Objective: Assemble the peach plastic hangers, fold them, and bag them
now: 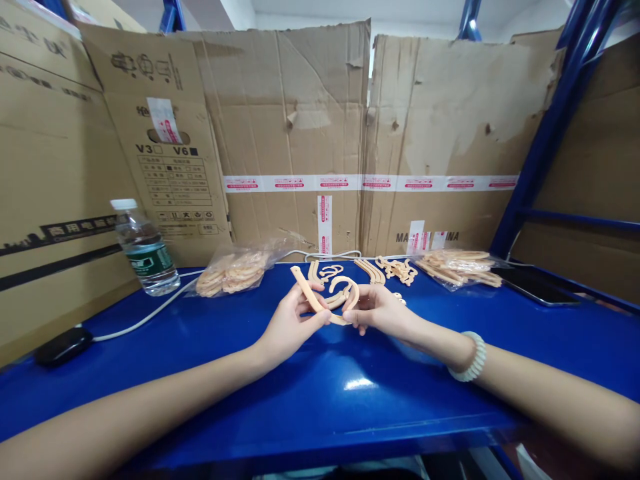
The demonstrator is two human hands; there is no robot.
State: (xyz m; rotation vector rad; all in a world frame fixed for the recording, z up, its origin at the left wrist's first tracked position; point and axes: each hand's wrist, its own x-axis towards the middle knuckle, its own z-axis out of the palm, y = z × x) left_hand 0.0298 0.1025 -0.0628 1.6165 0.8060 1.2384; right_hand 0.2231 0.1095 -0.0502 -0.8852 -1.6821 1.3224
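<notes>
At the middle of the blue table [350,400], a little short of its far edge, my two hands meet just above the surface. My left hand [293,323] has thumb and fingers pinched shut on a straight strip [305,288] of beige plastic that slants up toward the far left. My right hand [380,310], with a pale bead bracelet [475,357] on the wrist, is closed on a curved hook [344,279] of the same plastic. The two pieces touch at their lower ends between my fingertips, but I cannot tell whether they are locked together.

By my reckoning the work is at an early stage. A few loose pieces [395,269] lie along the far edge behind my hands. A clear bag [233,272] toward the far left and another bag [457,259] toward the far right both look well filled. I can make out no heap of joined pieces.

A water bottle [145,250] with a green label, its print too small to read, stands at the left edge. A white cable [140,320] runs to a black device [63,345] at the near left corner, and a dark flat screen [535,285] lies at the right edge. On the cardboard boxes [300,133] behind the table I read "V3" and "V6" beside tick boxes. Lower down there is a printed word starting "MA" and ending "NA", half covered by stickers. The red print on the white tape is too fine to read.
</notes>
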